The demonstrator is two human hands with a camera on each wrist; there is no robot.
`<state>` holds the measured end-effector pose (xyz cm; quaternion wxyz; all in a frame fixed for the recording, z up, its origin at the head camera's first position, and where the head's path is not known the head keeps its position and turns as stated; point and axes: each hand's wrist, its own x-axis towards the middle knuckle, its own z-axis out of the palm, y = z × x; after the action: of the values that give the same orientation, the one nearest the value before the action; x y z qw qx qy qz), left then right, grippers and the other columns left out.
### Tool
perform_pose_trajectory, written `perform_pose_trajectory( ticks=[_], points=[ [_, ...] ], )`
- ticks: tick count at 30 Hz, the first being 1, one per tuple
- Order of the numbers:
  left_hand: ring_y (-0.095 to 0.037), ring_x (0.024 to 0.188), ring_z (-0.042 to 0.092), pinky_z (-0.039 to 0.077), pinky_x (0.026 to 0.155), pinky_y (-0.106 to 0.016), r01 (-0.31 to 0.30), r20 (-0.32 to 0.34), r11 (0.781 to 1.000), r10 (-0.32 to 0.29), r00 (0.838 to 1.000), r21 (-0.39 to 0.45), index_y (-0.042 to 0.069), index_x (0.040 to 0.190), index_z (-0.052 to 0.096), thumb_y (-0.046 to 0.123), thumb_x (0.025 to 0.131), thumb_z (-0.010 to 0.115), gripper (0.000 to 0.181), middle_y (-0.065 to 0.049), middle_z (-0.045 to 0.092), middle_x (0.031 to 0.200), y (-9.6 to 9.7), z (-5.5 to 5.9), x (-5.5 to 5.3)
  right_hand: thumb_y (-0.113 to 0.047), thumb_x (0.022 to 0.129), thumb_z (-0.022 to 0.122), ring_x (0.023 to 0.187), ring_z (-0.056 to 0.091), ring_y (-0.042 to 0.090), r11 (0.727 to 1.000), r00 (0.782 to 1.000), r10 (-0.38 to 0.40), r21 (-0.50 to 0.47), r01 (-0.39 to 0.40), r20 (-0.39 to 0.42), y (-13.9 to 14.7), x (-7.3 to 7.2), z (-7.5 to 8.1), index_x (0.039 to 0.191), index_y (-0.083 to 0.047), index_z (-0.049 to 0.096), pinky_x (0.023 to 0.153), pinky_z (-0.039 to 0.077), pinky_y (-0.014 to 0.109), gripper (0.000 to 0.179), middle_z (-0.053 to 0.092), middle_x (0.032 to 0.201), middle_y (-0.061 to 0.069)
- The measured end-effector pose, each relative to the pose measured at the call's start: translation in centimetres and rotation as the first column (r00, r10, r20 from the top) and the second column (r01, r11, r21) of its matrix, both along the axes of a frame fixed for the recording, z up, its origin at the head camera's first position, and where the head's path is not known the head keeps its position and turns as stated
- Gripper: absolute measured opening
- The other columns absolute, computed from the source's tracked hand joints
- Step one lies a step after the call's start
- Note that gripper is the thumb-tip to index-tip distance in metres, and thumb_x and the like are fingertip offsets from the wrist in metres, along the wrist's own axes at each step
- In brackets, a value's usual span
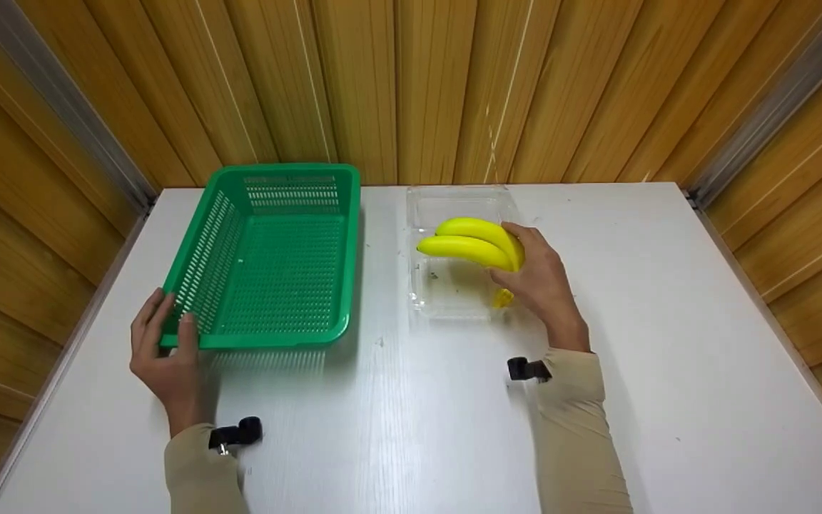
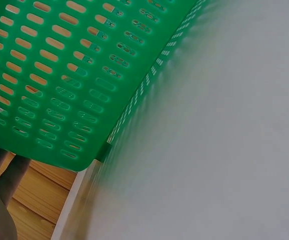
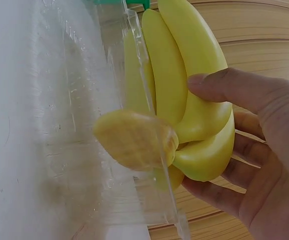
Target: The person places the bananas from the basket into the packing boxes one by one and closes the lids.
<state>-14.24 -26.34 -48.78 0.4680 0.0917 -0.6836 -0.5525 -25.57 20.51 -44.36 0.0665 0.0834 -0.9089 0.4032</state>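
Observation:
A bunch of yellow bananas (image 1: 462, 248) is held in my right hand (image 1: 541, 275), whose thumb and fingers grip it from the right side. The bunch is over a clear plastic box (image 1: 447, 293), and in the right wrist view the lower bananas (image 3: 134, 140) show through the box's clear wall (image 3: 159, 115). Whether they touch its bottom, I cannot tell. At the near left corner of a green perforated basket (image 1: 345, 285), my left hand (image 1: 165, 360) grips the rim, thumb at the near side and fingers at the left. The basket's inside shows no contents.
Basket and box stand side by side on a white table (image 1: 397, 428), with a gap between them. Wood-patterned walls (image 1: 361, 86) enclose the back and both sides. A black wrist mount (image 1: 236, 432) is on the left sleeve, another (image 1: 529, 369) on the right.

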Motion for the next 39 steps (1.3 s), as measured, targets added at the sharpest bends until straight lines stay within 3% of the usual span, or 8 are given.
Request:
perform_pose_trajectory(
  ticks=[6,17,24,30,39],
  points=[
    [-0.024,0.14,0.053,0.042,0.117,-0.03,0.011,0.016,0.999,-0.012,1.0,0.041,-0.01,0.131,0.07,-0.002,0.096,0.066,0.036,-0.019,0.062,0.144,0.1,0.2,0.1,-0.009,0.09,0.084,0.12,0.052,0.034,1.0,1.0,-0.004,-0.001,0.004,0.005,0.0,-0.1,-0.2,0.158,-0.006,0.047,0.109,0.042,0.049,0.077,0.053,0.148,0.015],
    [-0.022,0.141,0.051,0.041,0.117,-0.03,0.016,0.036,0.999,-0.017,0.999,0.043,-0.008,0.133,0.07,0.001,0.097,0.066,0.037,-0.017,0.061,0.146,0.0,0.2,0.1,-0.008,0.089,0.084,0.118,0.052,0.035,1.0,1.0,0.007,-0.006,-0.007,0.0,0.0,-0.3,-0.6,0.157,-0.005,0.048,0.106,0.042,0.05,0.077,0.053,0.148,0.016],
    [-0.026,0.139,0.054,0.046,0.112,-0.028,0.037,-0.018,0.999,-0.037,0.999,0.026,-0.011,0.13,0.07,-0.001,0.096,0.067,0.036,-0.023,0.062,0.144,-0.2,-0.1,0.0,-0.01,0.088,0.084,0.12,0.052,0.034,1.0,1.0,0.013,0.007,-0.013,0.002,0.1,-0.4,-0.9,0.157,-0.005,0.048,0.107,0.042,0.05,0.078,0.054,0.148,0.016],
    [-0.022,0.14,0.052,0.045,0.114,-0.028,0.03,0.02,0.997,-0.032,0.999,0.065,-0.008,0.132,0.07,0.002,0.097,0.067,0.036,-0.016,0.062,0.145,-0.3,-0.2,-0.1,-0.013,0.09,0.084,0.122,0.052,0.033,1.0,0.999,0.002,0.011,-0.003,0.035,-0.1,-0.5,-1.1,0.158,-0.007,0.047,0.111,0.041,0.05,0.077,0.053,0.149,0.015],
    [-0.022,0.141,0.052,0.045,0.113,-0.028,0.027,0.031,0.998,-0.029,0.999,0.065,-0.007,0.132,0.071,0.0,0.097,0.067,0.036,-0.015,0.062,0.146,-0.5,-0.5,-0.2,-0.015,0.091,0.084,0.128,0.05,0.033,1.0,0.998,-0.005,0.02,0.004,0.07,-0.2,-0.6,-1.3,0.159,-0.007,0.046,0.116,0.038,0.051,0.079,0.051,0.153,0.014]
  ],
)
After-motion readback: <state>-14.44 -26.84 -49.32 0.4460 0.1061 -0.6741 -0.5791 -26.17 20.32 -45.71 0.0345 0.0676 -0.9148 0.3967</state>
